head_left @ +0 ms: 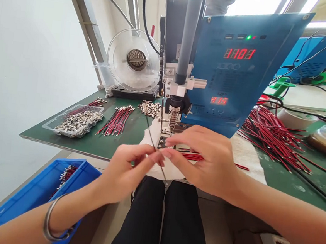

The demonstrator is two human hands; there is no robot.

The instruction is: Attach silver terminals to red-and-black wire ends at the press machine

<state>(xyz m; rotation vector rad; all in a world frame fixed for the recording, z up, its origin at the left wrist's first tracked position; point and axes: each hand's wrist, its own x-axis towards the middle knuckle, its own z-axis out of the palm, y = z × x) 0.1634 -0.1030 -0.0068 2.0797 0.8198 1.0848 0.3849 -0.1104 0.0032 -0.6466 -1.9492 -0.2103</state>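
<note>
1. Partly blurred, the dark wire (pixel 151 134) is hard to make out; its middle is hidden by fingertips, and whether it is a single strand cannot be told.
2. Behind the right hand (pixel 209 162), the red wires (pixel 192 157) on the white cloth (pixel 253 166) are covered along part of their length, and the lower end of the spring-wrapped soldering head (pixel 173 117) is obscured near the fingers.
3. At the top edge, a grey-clothed person (pixel 220 0) beyond the blue machine (pixel 231 78) is cut off.
4. The left hand (pixel 130 167) comes in from the lower left, a metal bangle (pixel 48 218) on its wrist, fingers curled, thumb and forefinger pinched together on the wire.
5. The right hand reaches from the right, back upward, thumb and forefinger slightly parted, tips close to the left fingertips; whether they grip anything cannot be told.
6. Slanting, the wire rises above the left pinch toward the pile of metal connectors (pixel 150 108) and emerges below it, over the gap between the knees.
</note>
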